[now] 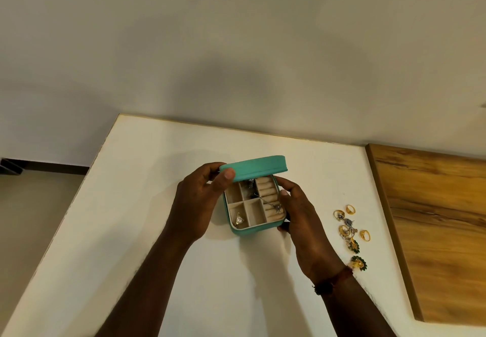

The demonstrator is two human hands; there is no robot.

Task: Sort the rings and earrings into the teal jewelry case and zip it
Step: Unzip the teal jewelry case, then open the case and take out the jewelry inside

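Note:
The teal jewelry case (247,230) sits on the white table with its lid (259,167) raised partway. My left hand (200,200) grips the lid's left front corner, thumb on its edge. My right hand (297,210) holds the right side of the case base. Inside are beige compartments; a triangular silver piece (238,219) lies in the front left one, and a silver chain (271,205) stretches over the ring rolls. Several gold rings (349,209) and earrings, two of them green-and-gold flower earrings (358,262), lie loose to the right of the case.
A wooden board (434,226) lies along the table's right side, close to the loose jewelry. The white table (157,231) ends at its left edge, where the floor shows. A plain wall stands behind the table.

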